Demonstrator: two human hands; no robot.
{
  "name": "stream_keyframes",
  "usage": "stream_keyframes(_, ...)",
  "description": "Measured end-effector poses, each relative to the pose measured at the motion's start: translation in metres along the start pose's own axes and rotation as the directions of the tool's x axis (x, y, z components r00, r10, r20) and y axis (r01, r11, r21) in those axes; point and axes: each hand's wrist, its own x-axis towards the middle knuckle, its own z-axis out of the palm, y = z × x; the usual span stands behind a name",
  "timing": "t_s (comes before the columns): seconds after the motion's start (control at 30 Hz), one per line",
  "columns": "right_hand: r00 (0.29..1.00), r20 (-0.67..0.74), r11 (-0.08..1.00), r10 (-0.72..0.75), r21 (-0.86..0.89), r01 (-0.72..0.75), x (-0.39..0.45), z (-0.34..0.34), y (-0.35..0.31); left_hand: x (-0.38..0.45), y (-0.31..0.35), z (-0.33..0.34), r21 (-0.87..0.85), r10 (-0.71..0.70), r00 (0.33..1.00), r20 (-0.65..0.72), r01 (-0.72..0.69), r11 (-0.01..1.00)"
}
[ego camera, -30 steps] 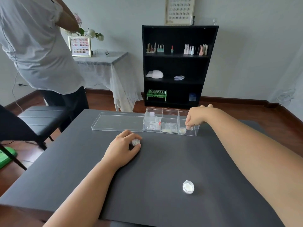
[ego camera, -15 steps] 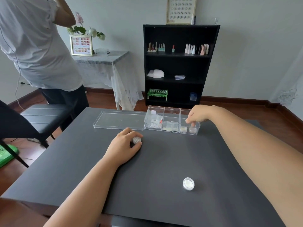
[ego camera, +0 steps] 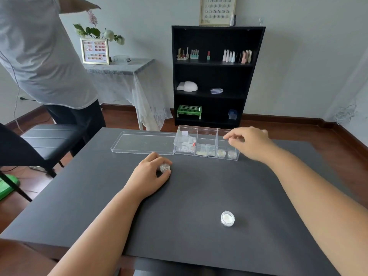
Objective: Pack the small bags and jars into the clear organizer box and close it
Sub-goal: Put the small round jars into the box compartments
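Jar-packing is midway: the right hand (ego camera: 251, 142) hovers empty and loosely open over the organizer box (ego camera: 206, 143) at the table's far edge, the left hand (ego camera: 149, 176) pinches a small jar (ego camera: 164, 167) to drop in next, and another jar (ego camera: 227, 218) waits near the front edge.

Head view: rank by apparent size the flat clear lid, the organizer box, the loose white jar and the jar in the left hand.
1. Flat clear lid
2. Organizer box, slightly smaller
3. Loose white jar
4. Jar in the left hand, at; partly hidden and farther from the camera, so the last two are unsure.
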Motion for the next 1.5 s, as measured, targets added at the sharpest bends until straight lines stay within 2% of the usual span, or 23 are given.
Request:
stream_keyframes(0.07,0.995,0.064,0.974,-0.075,0.217,0.060,-0.035,0.008,-0.004,-0.001,0.001,0.000,-0.014,0.019,1.000,0.004,-0.019,1.000)
stream_keyframes(0.13,0.967,0.221,0.932,-0.129,0.359,0.042,-0.069,0.017,-0.009,-0.002,0.003,0.000,-0.022,0.026,1.000,0.001,-0.026,0.999)
stream_keyframes(0.2,0.915,0.367,0.911,-0.167,0.413,0.001,-0.095,0.026,-0.010,-0.002,0.007,0.001,-0.057,0.024,1.000,-0.016,-0.025,0.998)
stream_keyframes(0.3,0.883,0.423,0.926,-0.206,0.377,0.035,-0.116,0.035,-0.006,-0.001,0.018,0.005,-0.098,0.049,0.998,-0.047,-0.053,0.994)
stream_keyframes(0.47,0.908,0.366,0.919,-0.204,0.392,0.048,-0.122,0.043,0.000,0.008,0.045,0.012,-0.109,0.138,0.990,-0.037,-0.141,0.984)
stream_keyframes(0.6,0.972,0.201,0.925,-0.123,0.378,0.039,-0.112,0.049,0.019,0.028,0.072,0.017,-0.125,0.216,0.975,-0.050,-0.221,0.967)
stream_keyframes(0.73,1.000,0.026,0.921,-0.011,0.388,0.000,-0.107,0.055,0.045,0.070,0.097,0.018,-0.070,0.250,0.968,0.027,-0.248,0.966)
stream_keyframes(0.9,0.976,-0.144,0.904,0.164,0.418,-0.090,-0.106,0.054,0.068,0.126,0.124,0.033,-0.015,0.212,0.963,0.164,-0.213,0.977)
stream_keyframes(1.07,0.977,-0.150,0.908,0.148,0.412,-0.075,-0.106,0.055,0.068,0.162,0.133,0.054,0.218,0.125,0.919,0.375,-0.218,0.951)
stream_keyframes(1.23,0.977,-0.155,0.907,0.150,0.414,-0.073,-0.104,0.055,0.069,0.177,0.134,0.067,0.395,0.035,0.891,0.452,-0.236,0.888)
stream_keyframes(1.37,0.978,-0.143,0.903,0.149,0.423,-0.075,-0.104,0.055,0.070,0.184,0.135,0.075,0.442,-0.025,0.860,0.510,-0.237,0.865)
stream_keyframes(1.5,0.980,-0.132,0.908,0.148,0.410,-0.082,-0.103,0.055,0.071,0.192,0.138,0.074,0.408,-0.084,0.755,0.650,-0.253,0.877)
